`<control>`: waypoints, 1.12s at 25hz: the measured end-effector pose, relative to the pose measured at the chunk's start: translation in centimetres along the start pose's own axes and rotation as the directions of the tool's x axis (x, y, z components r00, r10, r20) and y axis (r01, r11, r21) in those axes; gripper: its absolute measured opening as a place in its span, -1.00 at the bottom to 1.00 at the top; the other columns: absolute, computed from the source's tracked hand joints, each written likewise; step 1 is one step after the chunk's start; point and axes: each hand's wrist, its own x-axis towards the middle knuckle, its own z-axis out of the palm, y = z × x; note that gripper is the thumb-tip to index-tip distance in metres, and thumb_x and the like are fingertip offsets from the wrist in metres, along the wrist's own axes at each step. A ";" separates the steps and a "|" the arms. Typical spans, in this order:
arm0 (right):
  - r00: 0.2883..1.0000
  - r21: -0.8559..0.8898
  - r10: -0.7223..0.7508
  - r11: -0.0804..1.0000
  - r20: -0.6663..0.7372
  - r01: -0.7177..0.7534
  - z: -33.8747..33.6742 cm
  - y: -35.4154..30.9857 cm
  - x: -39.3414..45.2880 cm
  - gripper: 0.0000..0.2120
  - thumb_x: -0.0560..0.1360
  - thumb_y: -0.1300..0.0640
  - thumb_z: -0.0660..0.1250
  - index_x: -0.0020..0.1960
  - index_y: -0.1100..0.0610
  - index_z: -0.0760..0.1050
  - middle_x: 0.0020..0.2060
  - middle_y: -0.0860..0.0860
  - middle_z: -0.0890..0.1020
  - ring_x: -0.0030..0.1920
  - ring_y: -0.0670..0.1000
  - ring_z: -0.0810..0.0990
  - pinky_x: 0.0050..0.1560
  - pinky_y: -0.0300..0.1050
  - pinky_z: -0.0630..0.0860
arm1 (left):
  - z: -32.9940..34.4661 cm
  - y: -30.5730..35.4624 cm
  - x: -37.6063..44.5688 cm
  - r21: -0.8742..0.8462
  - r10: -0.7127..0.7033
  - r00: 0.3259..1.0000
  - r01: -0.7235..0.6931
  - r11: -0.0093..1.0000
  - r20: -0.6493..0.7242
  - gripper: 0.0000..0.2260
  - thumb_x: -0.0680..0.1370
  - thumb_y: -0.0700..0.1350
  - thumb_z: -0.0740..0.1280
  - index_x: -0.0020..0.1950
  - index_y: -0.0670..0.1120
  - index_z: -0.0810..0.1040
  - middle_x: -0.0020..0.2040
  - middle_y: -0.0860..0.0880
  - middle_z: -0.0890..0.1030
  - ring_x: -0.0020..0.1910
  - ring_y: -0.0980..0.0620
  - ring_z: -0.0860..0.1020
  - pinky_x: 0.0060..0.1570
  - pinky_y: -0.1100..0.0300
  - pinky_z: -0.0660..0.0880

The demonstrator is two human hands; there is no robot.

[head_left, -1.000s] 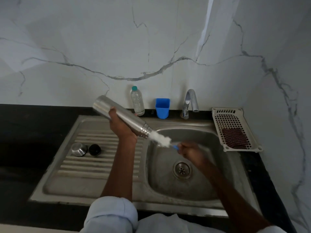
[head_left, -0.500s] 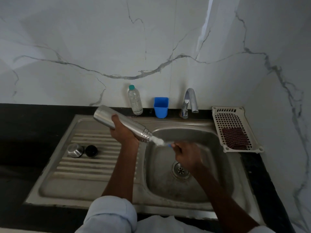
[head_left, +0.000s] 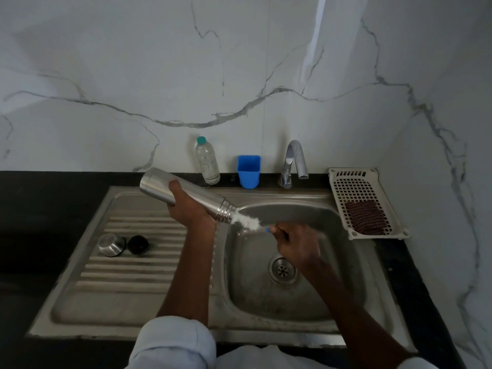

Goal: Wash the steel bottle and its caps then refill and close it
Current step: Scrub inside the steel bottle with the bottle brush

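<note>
Head view showed two caps (head_left: 122,245) on the drainboard; left hand (head_left: 190,209) gripped the steel bottle (head_left: 186,197) mid-body, tilted over the sink (head_left: 165,310), likely rigid and wet-slippery. Right hand (head_left: 296,245) clutched the brush (head_left: 247,222) at its mouth.

Steel bottle (head_left: 186,197): uncapped, tilted, base toward 10 o'clock, mouth toward 4 o'clock above basin edge, white brush (head_left: 246,222) bristles at mouth. Steel cap (head_left: 111,244) and black cap (head_left: 138,244): side by side, touching, on drainboard at 8 o'clock from bottle.
</note>
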 end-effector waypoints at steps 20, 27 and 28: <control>0.983 0.126 0.037 0.990 0.178 -0.060 -1.2 2.3 -0.1 -0.65 0.68 -0.07 0.24 -0.15 0.07 0.64 -0.37 -0.04 0.58 -0.29 0.05 0.58 -0.21 0.01 0.51 | -1.0 0.2 -0.6 -0.032 -0.018 1.000 0.018 0.999 0.010 -0.54 0.54 0.12 0.48 0.32 -0.12 0.57 0.08 -0.12 0.70 -0.04 -0.10 0.72 -0.20 0.07 0.70; 0.976 -0.088 -0.165 0.984 -0.145 0.153 -0.8 1.8 -1.5 -0.53 0.66 -0.24 0.13 -0.26 0.01 0.52 -0.50 -0.09 0.48 -0.49 -0.02 0.50 -0.46 -0.16 0.36 | -0.8 0.4 -0.1 0.031 -0.042 0.994 0.046 0.998 -0.103 -0.41 0.43 0.23 0.53 0.34 -0.06 0.57 0.12 -0.06 0.68 -0.03 -0.07 0.70 0.05 -0.04 0.69; 0.973 -0.075 -0.152 0.987 -0.171 0.141 -0.6 1.7 -1.6 -0.51 0.66 -0.26 0.11 -0.25 0.01 0.54 -0.50 -0.08 0.50 -0.50 -0.01 0.51 -0.46 -0.18 0.34 | -0.6 0.4 0.0 0.048 -0.032 0.993 0.038 0.998 -0.115 -0.39 0.43 0.25 0.53 0.36 -0.06 0.56 0.13 -0.05 0.67 -0.03 -0.06 0.69 0.05 -0.02 0.68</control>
